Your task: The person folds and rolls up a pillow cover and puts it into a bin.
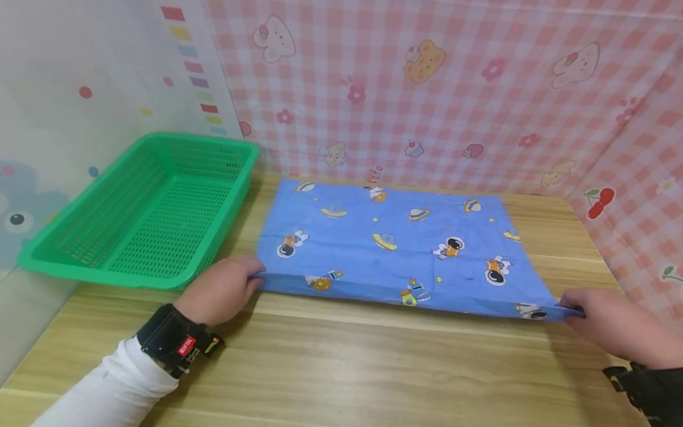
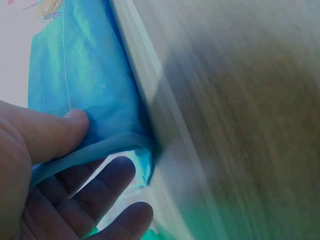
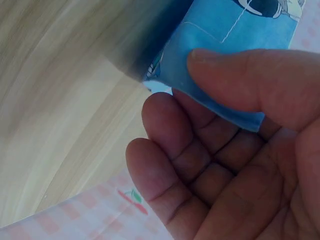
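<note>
Left hand (image 1: 219,290), right hand (image 1: 621,323), pinching blue cloth (image 1: 368,258); green basket (image 1: 112,275) nearby

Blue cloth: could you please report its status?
Left hand, right hand pinching its near corners. Blue cloth on table, near edge raised. Green basket at left, apart from cloth.

Looks like a home, child's-room style corner; exact room can't be told. Wood-grain table (image 1: 347,367) fills the corner. Back wall (image 1: 368,71): pink gingham with cartoon animals, flowers, cupcakes. Right wall (image 1: 645,166): pink check too, cherries. Left wall (image 1: 107,35): white, coloured dots. Household items fit: green basket (image 1: 160,222), blue cloth (image 1: 352,231) with astronauts, saucers.
</note>
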Demonstrator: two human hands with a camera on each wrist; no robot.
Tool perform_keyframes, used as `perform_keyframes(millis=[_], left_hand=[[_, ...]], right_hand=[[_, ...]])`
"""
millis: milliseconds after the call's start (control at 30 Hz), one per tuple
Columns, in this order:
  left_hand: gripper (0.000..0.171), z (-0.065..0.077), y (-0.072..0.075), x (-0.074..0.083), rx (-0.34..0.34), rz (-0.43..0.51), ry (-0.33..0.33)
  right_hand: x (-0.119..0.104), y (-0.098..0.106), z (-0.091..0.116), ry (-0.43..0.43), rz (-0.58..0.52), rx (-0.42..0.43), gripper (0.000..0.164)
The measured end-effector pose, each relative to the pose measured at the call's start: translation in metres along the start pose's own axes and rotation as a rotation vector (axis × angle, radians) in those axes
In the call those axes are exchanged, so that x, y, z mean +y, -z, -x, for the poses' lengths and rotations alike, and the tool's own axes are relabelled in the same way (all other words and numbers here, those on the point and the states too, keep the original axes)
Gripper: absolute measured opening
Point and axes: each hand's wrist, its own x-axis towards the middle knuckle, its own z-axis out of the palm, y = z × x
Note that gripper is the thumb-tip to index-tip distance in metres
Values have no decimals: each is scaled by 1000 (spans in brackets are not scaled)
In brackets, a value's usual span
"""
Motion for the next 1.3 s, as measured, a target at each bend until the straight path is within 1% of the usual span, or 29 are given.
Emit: perform_keyframes(millis=[33, 133, 200, 400, 500, 567, 700, 800, 867, 900, 967, 1000, 1133, 1233, 1300], left_hand=[[9, 0, 0, 0, 4, 6, 5], [5, 1, 1, 1, 21, 39, 33], [2, 1, 1, 1, 34, 62, 56], [17, 1, -2, -1, 98, 138, 119], [22, -1, -3, -2, 142, 178, 146], [22, -3, -5, -2, 173, 207, 164], [18, -7, -10, -1, 243, 280, 192], [16, -8, -13, 0, 306, 344, 197], [14, -8, -14, 2, 349, 376, 192], [14, -8, -14, 3, 370, 388, 184], [13, -8, -15, 5, 419, 407, 167], [13, -8, -15, 6, 445, 420, 156], [14, -8, -13, 12, 549, 495, 122], [14, -8, -13, 14, 600, 535, 118], [15, -9, -13, 15, 623, 545, 119]], right_hand=[[3, 0, 1, -9, -9, 0, 4], [12, -1, 3, -39, -27, 14, 5], [17, -2, 5, -47, -32, 42, 6], [27, -1, 7, -50, -91, 136, 10], [28, -2, 7, -46, -111, 209, 12], [28, -2, 7, -48, -124, 263, 13], [27, -6, 7, -38, -152, 402, 10], [26, -10, 9, -23, -191, 489, 9], [28, -13, 11, -21, -224, 518, 9], [29, -13, 12, -15, -255, 525, 9], [33, -15, 13, 22, -362, 557, 9], [35, -16, 13, 50, -424, 573, 11], [44, -16, 13, 193, -674, 627, 31], [44, -17, 13, 246, -744, 655, 43], [43, -18, 12, 249, -773, 678, 45]])
